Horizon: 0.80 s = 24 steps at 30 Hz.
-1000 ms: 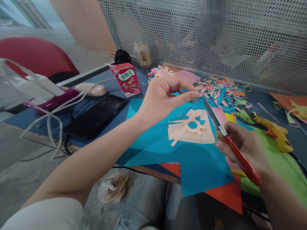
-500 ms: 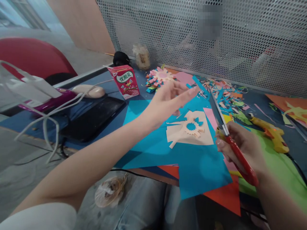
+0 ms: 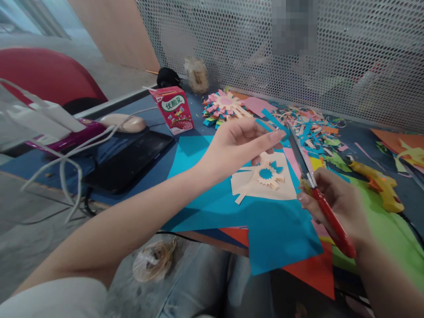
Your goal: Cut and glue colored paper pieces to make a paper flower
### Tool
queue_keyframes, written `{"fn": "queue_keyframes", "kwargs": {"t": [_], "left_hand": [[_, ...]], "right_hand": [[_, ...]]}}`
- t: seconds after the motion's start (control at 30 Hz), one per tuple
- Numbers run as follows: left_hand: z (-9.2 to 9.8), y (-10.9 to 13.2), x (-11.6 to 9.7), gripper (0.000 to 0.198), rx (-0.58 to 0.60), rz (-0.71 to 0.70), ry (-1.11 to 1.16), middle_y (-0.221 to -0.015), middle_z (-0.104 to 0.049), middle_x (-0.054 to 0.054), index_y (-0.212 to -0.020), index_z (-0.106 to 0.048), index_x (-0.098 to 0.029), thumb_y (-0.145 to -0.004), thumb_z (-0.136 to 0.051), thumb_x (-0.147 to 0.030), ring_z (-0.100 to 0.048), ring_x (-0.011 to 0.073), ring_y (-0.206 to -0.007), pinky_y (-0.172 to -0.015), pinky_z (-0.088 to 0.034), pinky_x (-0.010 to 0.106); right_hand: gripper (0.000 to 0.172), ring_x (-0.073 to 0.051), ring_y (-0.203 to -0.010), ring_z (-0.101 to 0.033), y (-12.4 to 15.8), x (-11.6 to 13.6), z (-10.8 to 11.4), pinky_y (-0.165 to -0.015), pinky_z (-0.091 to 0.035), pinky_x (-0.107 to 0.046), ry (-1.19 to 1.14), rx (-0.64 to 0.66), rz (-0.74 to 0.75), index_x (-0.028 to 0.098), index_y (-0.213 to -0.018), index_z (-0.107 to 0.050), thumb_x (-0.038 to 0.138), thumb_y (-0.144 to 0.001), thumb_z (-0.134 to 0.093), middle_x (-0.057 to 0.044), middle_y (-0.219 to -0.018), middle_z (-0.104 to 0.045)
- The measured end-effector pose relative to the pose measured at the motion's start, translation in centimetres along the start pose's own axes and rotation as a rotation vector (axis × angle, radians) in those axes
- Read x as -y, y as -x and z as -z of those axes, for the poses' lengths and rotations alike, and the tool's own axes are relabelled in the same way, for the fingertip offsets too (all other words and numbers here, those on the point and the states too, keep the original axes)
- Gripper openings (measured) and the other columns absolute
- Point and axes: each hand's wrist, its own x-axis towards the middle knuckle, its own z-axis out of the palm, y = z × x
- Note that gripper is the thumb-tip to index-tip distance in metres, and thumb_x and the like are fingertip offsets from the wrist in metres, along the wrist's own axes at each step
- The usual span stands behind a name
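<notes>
Between the thumb and fingers of my left hand is a small blue paper strip. Red-handled scissors are gripped in my right hand, their blades pointing up and away, nearly together. The blade tips are right beside the strip and my left thumb; whether they touch it I cannot tell. Below my hands, a cream fringed paper ring with small blue pieces on it lies on a cream sheet. Under that is a large blue paper sheet.
Paper scraps and a layered paper flower lie behind my hands. A yellow glue gun rests at right on green paper. A red drink carton, a phone and white cables stand left. A perforated metal screen borders the back.
My left hand has moved slightly right with the blue strip, bringing it closer to the scissor tips. The scissors stay almost where they were. The view has shifted a little.
</notes>
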Motion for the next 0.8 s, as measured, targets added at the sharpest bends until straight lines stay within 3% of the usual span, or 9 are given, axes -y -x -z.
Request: {"fn": "queue_keyframes", "kwargs": {"t": [0.17, 0.37, 0.63, 0.8], "left_hand": [[-0.29, 0.24, 0.08, 0.032, 0.115, 0.071, 0.07, -0.063, -0.067, 0.003, -0.071, -0.064, -0.016, -0.068, -0.074, -0.046, -0.06, 0.0098, -0.051, -0.038, -0.044, 0.019], [-0.43, 0.16, 0.03, 0.031, 0.043, 0.041, 0.135, -0.065, -0.068, 0.002, -0.068, -0.061, -0.017, -0.069, -0.073, -0.046, -0.063, 0.0118, -0.057, -0.041, -0.047, 0.02], [-0.65, 0.31, -0.33, 0.031, 0.002, 0.021, 0.066, -0.069, -0.069, 0.003, -0.066, -0.06, -0.017, -0.075, -0.068, -0.046, -0.066, 0.0139, -0.061, -0.04, -0.047, 0.02], [-0.5, 0.34, -0.44, 0.027, -0.024, -0.021, 0.009, -0.065, -0.068, 0.001, -0.068, -0.061, -0.018, -0.074, -0.07, -0.043, -0.064, 0.0121, -0.056, -0.039, -0.046, 0.02]], "right_hand": [[0.029, -0.008, -0.044, -0.037, -0.04, -0.1, -0.12, -0.038, -0.028, -0.019, -0.02, 0.001, 0.014, 0.023, -0.07, -0.042, 0.035, -0.07, -0.069, 0.008, -0.053, -0.04], [0.031, -0.009, -0.049, -0.037, 0.08, -0.17, -0.17, -0.041, -0.028, -0.02, -0.01, 0.01, -0.018, 0.022, -0.07, -0.042, 0.037, -0.07, -0.07, 0.006, -0.058, -0.041], [0.031, -0.008, -0.045, -0.036, -0.07, 0.14, -0.13, -0.038, -0.029, -0.02, 0.0, 0.0, 0.028, 0.022, -0.068, -0.043, 0.039, -0.069, -0.07, 0.007, -0.054, -0.042], [0.031, -0.009, -0.048, -0.041, 0.05, 0.33, -0.13, -0.04, -0.032, -0.02, -0.038, 0.02, -0.02, 0.023, -0.069, -0.044, 0.038, -0.068, -0.071, 0.005, -0.057, -0.047]]}}
